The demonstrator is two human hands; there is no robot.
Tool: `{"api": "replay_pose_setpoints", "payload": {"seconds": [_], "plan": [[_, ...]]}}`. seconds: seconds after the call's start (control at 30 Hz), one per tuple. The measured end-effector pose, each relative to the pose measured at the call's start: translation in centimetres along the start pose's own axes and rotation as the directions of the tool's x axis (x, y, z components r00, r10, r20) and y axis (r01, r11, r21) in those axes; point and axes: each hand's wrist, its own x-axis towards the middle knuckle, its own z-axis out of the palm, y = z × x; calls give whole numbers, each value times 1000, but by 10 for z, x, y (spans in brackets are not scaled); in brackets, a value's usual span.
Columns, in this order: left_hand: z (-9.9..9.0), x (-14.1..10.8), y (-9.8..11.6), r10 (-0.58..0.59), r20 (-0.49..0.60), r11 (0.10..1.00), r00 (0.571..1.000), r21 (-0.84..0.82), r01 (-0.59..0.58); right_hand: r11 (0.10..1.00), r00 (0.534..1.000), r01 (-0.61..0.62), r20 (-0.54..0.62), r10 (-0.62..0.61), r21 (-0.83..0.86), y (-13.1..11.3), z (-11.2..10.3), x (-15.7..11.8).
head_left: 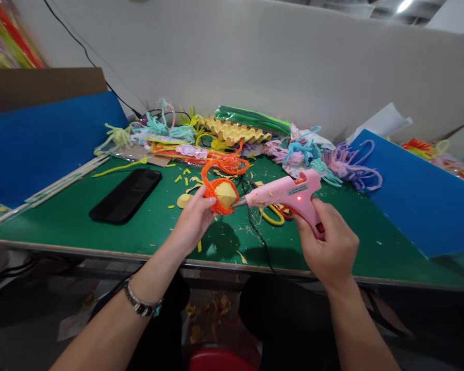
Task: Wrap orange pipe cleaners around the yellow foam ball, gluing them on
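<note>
My right hand [328,242] is wrapped round the handle of a pink hot glue gun [278,191], whose small red light glows. The gun's metal nozzle points left and meets the lower right rim of a yellow cup-shaped piece [226,194]. Orange pipe cleaner [217,206] is coiled about that piece, and a loose orange length loops away above it. Between thumb and fingers, my left hand [195,219] pinches the orange-wrapped piece from its left side, above the green table. Strands of glue hang under the gun's nozzle end.
A black phone [126,197] lies left on the green table [139,237]. Yellow-handled scissors [274,215] and a black cord lie behind the glue gun. Pipe cleaner bundles and an egg carton [235,132] line the back. Blue boards [421,196] stand at both sides.
</note>
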Motion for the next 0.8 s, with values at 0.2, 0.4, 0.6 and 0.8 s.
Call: {"api": "replay_pose_setpoints", "payload": {"seconds": [0.2, 0.4, 0.6, 0.8], "plan": [[1, 0, 1, 37, 29, 999, 999, 39, -38, 1000, 1000, 5, -6, -5, 3, -1, 0, 1], [-1, 1, -2, 44, 24, 998, 999, 42, -45, 1000, 1000, -4, -5, 4, 5, -1, 0, 1], [-4, 3, -5, 29, 37, 997, 999, 64, -31, 1000, 1000, -15, -5, 15, 6, -2, 0, 1], [-7, 3, -7, 73, 51, 992, 996, 95, -78, 996, 997, -82, -9, 82, -16, -3, 1, 0]]}}
